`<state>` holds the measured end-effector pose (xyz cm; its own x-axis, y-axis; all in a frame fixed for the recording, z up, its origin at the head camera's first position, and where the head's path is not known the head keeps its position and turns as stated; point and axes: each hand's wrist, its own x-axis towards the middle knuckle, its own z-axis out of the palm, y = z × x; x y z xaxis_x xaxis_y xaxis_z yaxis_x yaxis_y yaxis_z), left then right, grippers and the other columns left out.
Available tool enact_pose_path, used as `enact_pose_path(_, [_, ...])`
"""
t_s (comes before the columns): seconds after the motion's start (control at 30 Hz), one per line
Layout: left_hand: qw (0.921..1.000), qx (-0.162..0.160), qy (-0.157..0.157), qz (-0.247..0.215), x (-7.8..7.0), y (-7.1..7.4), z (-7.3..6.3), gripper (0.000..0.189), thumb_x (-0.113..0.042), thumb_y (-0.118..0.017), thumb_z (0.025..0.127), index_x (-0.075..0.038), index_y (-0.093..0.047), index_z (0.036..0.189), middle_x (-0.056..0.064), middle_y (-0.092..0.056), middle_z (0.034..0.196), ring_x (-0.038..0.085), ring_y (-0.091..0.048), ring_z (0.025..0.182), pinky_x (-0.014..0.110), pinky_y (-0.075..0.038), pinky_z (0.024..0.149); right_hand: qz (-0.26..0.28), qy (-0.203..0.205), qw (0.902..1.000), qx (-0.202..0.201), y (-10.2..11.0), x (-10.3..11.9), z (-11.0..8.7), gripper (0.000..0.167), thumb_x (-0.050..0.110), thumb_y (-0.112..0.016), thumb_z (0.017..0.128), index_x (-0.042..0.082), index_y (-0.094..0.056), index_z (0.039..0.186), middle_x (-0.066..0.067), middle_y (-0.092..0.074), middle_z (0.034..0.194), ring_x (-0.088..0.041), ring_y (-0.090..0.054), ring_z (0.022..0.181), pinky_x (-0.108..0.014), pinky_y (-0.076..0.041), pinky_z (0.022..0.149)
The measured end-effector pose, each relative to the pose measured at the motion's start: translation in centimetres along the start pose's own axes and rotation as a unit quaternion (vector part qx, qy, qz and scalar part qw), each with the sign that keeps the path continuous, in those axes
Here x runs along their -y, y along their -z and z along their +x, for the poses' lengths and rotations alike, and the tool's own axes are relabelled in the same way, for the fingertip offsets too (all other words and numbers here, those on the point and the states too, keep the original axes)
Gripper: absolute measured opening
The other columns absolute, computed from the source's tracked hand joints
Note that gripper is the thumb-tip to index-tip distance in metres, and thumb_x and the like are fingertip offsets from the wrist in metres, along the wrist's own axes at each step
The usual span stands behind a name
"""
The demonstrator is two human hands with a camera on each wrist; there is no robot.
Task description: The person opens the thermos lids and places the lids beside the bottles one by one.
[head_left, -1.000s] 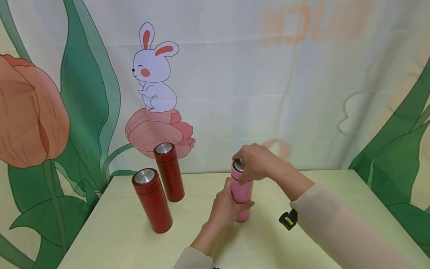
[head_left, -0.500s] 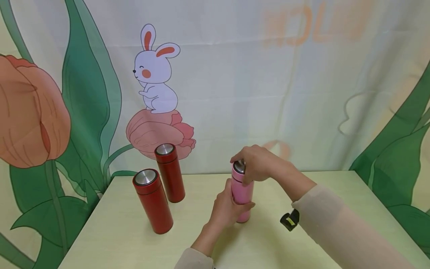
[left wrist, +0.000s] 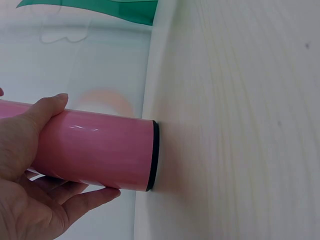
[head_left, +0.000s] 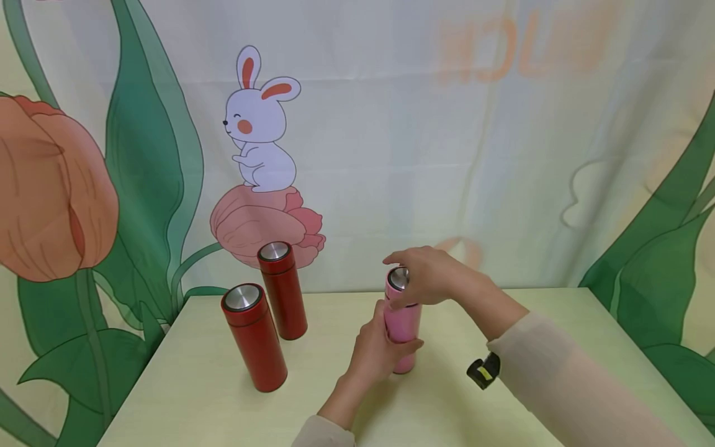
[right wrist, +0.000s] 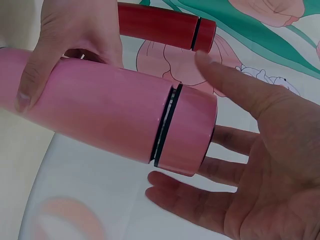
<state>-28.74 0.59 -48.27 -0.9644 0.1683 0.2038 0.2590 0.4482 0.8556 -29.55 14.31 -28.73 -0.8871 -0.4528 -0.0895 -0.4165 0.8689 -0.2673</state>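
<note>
Holds glossy pink cylindrical bottle (head_left: pixel 402 324) upright on pale wood-grained table (head_left: pixel 192 403) with left grip (head_left: pixel 374 349) clamped round it, likely for steadiness; spreads right grip (head_left: pixel 429 274) apart around pink silver-topped lid (right wrist: pixel 188 130), apparently leaving turning room.

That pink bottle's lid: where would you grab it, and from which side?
I'd grip the lid around its side wall, probably coming from above: it is a short, round cap on top of the upright pink bottle. The left hand holds the body lower down, leaving the top for the right hand.
</note>
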Motion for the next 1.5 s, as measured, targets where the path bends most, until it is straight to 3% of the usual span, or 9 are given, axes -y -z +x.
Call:
enact_pose_path(0.07, [1.0, 0.0, 0.002, 0.002, 0.2, 0.0, -0.1, 0.076, -0.037, -0.088, 0.082, -0.02, -0.042, 0.141, 0.005, -0.071, 0.117, 0.019, -0.071, 0.102, 0.042, -0.058, 0.089, -0.009, -0.012, 0.9999, -0.006, -0.1, 0.2, 0.0, 0.085, 0.054, -0.083, 0.082, 0.013, -0.053, 0.15, -0.01, -0.06, 0.147, -0.035, -0.055, 0.137, -0.05, -0.051, 0.105])
enact_pose_path(0.13, [1.0, 0.0, 0.002, 0.003, 0.3, -0.1, -0.1, 0.079, -0.037, -0.088, 0.083, -0.02, -0.041, 0.144, 0.006, -0.072, 0.115, 0.019, -0.071, 0.1, 0.041, -0.058, 0.087, -0.012, -0.036, 0.9992, -0.012, -0.2, 0.5, 0.0, 0.087, 0.061, -0.08, 0.081, 0.01, -0.056, 0.147, -0.01, -0.064, 0.142, -0.034, -0.059, 0.131, -0.047, -0.053, 0.1])
enact_pose_path(0.27, [0.9999, -0.006, -0.001, 0.009, 0.5, -0.1, -0.2, 0.083, -0.036, -0.088, 0.082, -0.023, -0.039, 0.148, 0.005, -0.073, 0.11, 0.018, -0.072, 0.096, 0.04, -0.057, 0.084, -0.015, -0.08, 0.9963, -0.028, -0.6, 1.1, 0.0, 0.071, 0.069, -0.079, 0.077, 0.006, -0.068, 0.11, -0.007, -0.071, 0.101, -0.023, -0.065, 0.09, -0.033, -0.05, 0.068])
enact_pose_path(0.37, [0.9999, -0.009, -0.002, 0.011, 0.5, -0.1, -0.3, 0.083, -0.036, -0.089, 0.081, -0.025, -0.039, 0.146, 0.005, -0.074, 0.108, 0.018, -0.072, 0.093, 0.04, -0.057, 0.083, -0.022, -0.1, 0.9941, -0.037, -1.0, 1.6, 0.1, 0.063, 0.071, -0.078, 0.077, 0.01, -0.062, 0.084, -0.004, -0.062, 0.079, -0.019, -0.057, 0.07, -0.029, -0.041, 0.057])
enact_pose_path(0.57, [1.0, -0.004, 0.004, 0.006, 0.6, -0.2, -0.5, 0.076, -0.036, -0.089, 0.081, -0.024, -0.041, 0.14, 0.001, -0.074, 0.107, 0.015, -0.072, 0.092, 0.039, -0.057, 0.083, -0.045, -0.115, 0.9905, -0.061, -1.9, 2.0, 0.3, 0.059, 0.067, -0.08, 0.079, 0.012, -0.057, 0.074, -0.003, -0.057, 0.073, -0.02, -0.054, 0.068, -0.029, -0.04, 0.054])
enact_pose_path(0.77, [0.9999, -0.001, 0.003, 0.011, 0.5, -0.2, -0.4, 0.078, -0.035, -0.088, 0.082, -0.028, -0.039, 0.143, -0.001, -0.072, 0.112, 0.013, -0.071, 0.096, 0.038, -0.056, 0.085, -0.066, -0.096, 0.9903, -0.076, -2.3, 2.0, 0.6, 0.058, 0.052, -0.082, 0.084, 0.016, -0.045, 0.058, 0.003, -0.037, 0.06, -0.015, -0.039, 0.059, -0.028, -0.031, 0.049])
enact_pose_path(0.9, [0.9999, -0.002, 0.001, 0.015, 0.3, -0.2, -0.2, 0.085, -0.036, -0.088, 0.082, -0.028, -0.036, 0.148, 0.0, -0.072, 0.114, 0.014, -0.071, 0.098, 0.039, -0.056, 0.087, -0.066, -0.082, 0.9913, -0.079, -2.0, 1.9, 0.7, 0.058, 0.044, -0.084, 0.083, 0.016, -0.04, 0.057, 0.005, -0.028, 0.058, -0.013, -0.031, 0.058, -0.028, -0.026, 0.049])
enact_pose_path(1.1, [0.9998, -0.003, 0.006, 0.017, 0.1, -0.1, -0.1, 0.079, -0.038, -0.088, 0.082, -0.024, -0.04, 0.143, 0.001, -0.072, 0.116, 0.016, -0.071, 0.1, 0.041, -0.056, 0.088, -0.053, -0.066, 0.994, -0.069, -1.5, 1.8, 0.5, 0.045, 0.033, -0.082, 0.081, 0.015, -0.046, 0.062, 0.005, -0.033, 0.059, -0.014, -0.034, 0.057, -0.027, -0.029, 0.05])
enact_pose_path(1.5, [0.9999, 0.002, 0.003, 0.013, 0.0, 0.1, -0.1, 0.069, -0.037, -0.088, 0.082, -0.021, -0.044, 0.133, 0.001, -0.072, 0.117, 0.017, -0.071, 0.103, 0.04, -0.057, 0.089, -0.041, -0.017, 0.9982, -0.042, -0.6, 1.2, 0.3, 0.025, 0.027, -0.087, 0.078, 0.011, -0.074, 0.093, 0.0, -0.068, 0.081, -0.018, -0.061, 0.073, -0.028, -0.047, 0.062])
